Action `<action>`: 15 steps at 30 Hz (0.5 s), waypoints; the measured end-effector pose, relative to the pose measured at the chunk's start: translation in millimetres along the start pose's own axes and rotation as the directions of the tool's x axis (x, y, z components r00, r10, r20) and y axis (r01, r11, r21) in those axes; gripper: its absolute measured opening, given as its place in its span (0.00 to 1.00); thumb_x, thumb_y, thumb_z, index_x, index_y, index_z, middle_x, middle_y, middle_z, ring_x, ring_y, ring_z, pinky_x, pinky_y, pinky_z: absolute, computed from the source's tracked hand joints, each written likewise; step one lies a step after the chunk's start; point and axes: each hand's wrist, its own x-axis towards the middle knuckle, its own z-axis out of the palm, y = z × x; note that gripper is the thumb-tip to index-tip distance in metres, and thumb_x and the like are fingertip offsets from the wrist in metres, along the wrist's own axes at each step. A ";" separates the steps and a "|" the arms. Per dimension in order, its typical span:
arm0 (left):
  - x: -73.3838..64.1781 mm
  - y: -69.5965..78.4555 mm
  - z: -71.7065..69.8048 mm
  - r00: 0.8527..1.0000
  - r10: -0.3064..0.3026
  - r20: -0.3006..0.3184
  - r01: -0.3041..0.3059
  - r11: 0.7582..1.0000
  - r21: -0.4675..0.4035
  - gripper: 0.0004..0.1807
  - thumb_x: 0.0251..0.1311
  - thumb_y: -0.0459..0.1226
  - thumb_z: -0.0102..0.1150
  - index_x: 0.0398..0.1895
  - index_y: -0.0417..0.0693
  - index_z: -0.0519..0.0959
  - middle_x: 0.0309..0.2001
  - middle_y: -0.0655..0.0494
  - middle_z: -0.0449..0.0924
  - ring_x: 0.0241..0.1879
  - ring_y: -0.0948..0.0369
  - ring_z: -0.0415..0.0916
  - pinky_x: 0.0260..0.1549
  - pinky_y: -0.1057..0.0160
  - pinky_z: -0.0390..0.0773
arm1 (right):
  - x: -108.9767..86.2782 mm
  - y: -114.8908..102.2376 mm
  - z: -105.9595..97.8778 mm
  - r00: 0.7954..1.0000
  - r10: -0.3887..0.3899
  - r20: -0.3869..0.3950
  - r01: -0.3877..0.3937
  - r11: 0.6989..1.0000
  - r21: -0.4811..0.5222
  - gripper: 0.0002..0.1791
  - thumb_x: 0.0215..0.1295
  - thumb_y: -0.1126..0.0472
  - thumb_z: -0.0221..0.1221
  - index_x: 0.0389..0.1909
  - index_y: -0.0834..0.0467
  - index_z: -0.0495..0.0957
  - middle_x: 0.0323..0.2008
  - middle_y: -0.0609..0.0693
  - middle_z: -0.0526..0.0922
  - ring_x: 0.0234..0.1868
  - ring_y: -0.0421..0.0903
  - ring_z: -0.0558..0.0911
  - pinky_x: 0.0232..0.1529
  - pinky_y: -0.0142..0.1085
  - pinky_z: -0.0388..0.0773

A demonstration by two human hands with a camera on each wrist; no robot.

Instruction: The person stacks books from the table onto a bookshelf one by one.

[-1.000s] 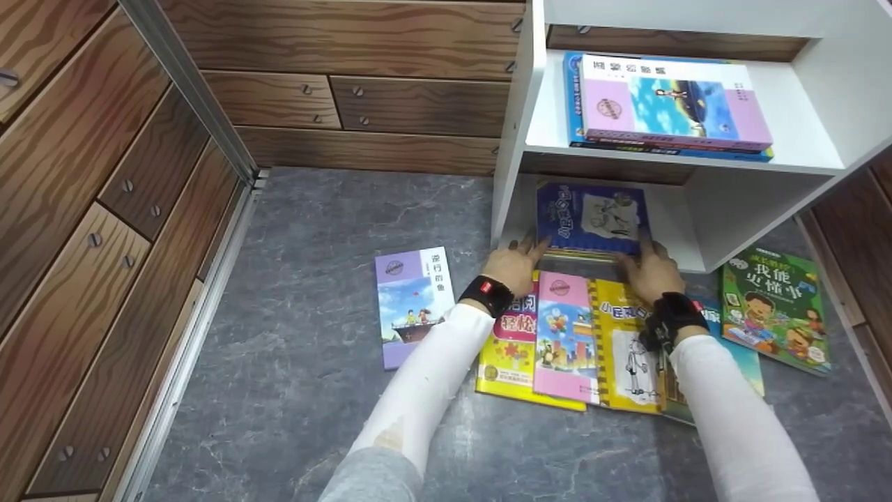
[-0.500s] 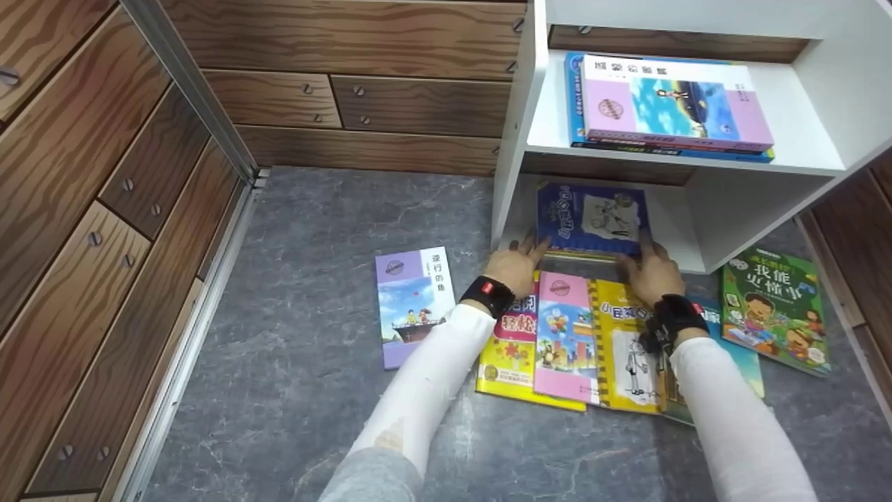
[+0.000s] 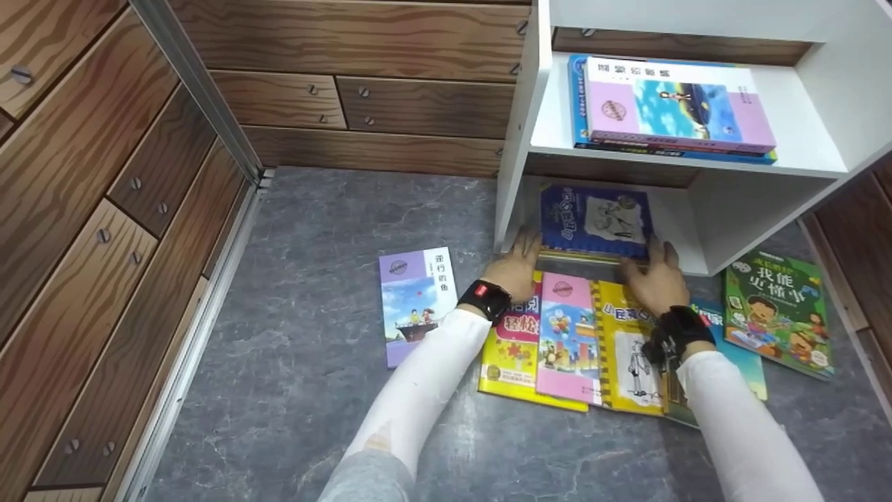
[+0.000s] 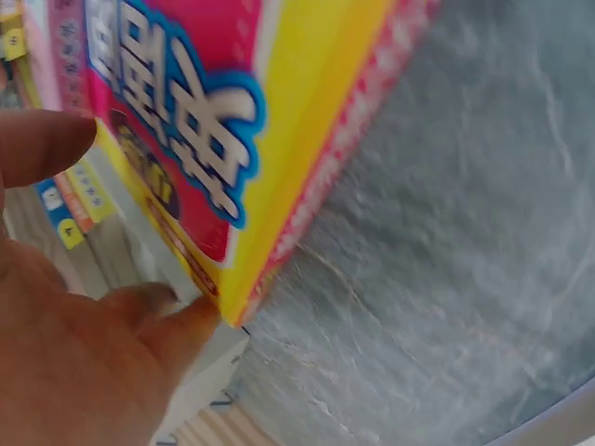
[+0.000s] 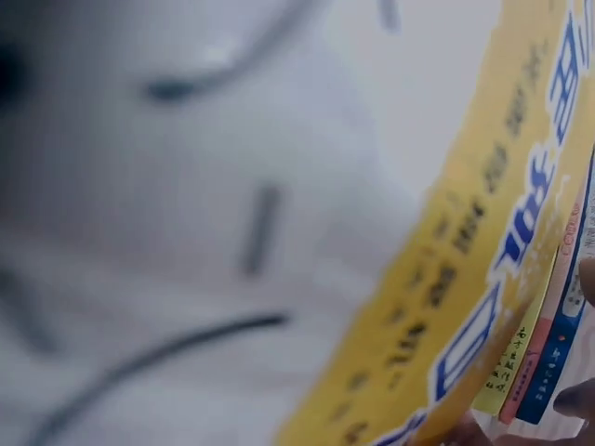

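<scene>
- Flanking the blue book [image 3: 596,219] on the bottom shelf of the white bookcase [image 3: 759,202], at its front edge, my left hand [image 3: 514,268] and right hand [image 3: 655,279] lie flat-fingered against its near corners, gripping nothing.
- I judge it a light, stiff-backed, glossy paperback; best squared by its side edges.
- Beneath my wrists the yellow book [image 4: 279,121] and pink book [image 3: 566,335] overlap on the grey floor [image 3: 293,362].

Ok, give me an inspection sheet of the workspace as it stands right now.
Surface: grey marbled floor.
Job's things: blue book flat in the white shelf's lower compartment; book stack on the upper board.
Clutter: overlapping yellow and pink books, purple book, green book on the floor.
Hands: left hand and right hand at the blue book's near corners, fingers straight.
Cables: nothing seen.
Surroundings: wood-grain drawer panels.
</scene>
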 end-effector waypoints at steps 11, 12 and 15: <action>-40.8 -3.2 -13.4 0.987 0.132 -0.088 -0.141 0.984 -0.104 0.49 0.71 0.42 0.59 0.86 0.48 0.40 0.85 0.45 0.34 0.77 0.47 0.59 0.77 0.42 0.55 | -41.3 13.2 -14.4 0.991 -0.081 -0.110 0.095 0.987 0.132 0.48 0.79 0.41 0.49 0.83 0.63 0.38 0.81 0.73 0.35 0.77 0.78 0.45 0.73 0.74 0.45; -46.1 -3.6 -15.4 0.985 0.144 -0.093 -0.154 0.982 -0.109 0.49 0.71 0.42 0.59 0.86 0.49 0.40 0.85 0.46 0.33 0.78 0.48 0.58 0.77 0.42 0.54 | -46.0 14.7 -17.3 0.991 -0.076 -0.108 0.091 0.985 0.145 0.48 0.80 0.40 0.48 0.84 0.62 0.37 0.81 0.72 0.34 0.78 0.78 0.44 0.73 0.74 0.44; -62.9 -7.3 -20.8 0.977 0.169 -0.127 -0.182 0.978 -0.101 0.49 0.71 0.41 0.59 0.86 0.51 0.40 0.85 0.53 0.28 0.79 0.49 0.55 0.78 0.42 0.52 | -58.2 19.1 -26.7 0.992 -0.065 -0.107 0.082 0.983 0.164 0.48 0.80 0.40 0.48 0.84 0.61 0.36 0.82 0.70 0.34 0.78 0.77 0.43 0.73 0.74 0.42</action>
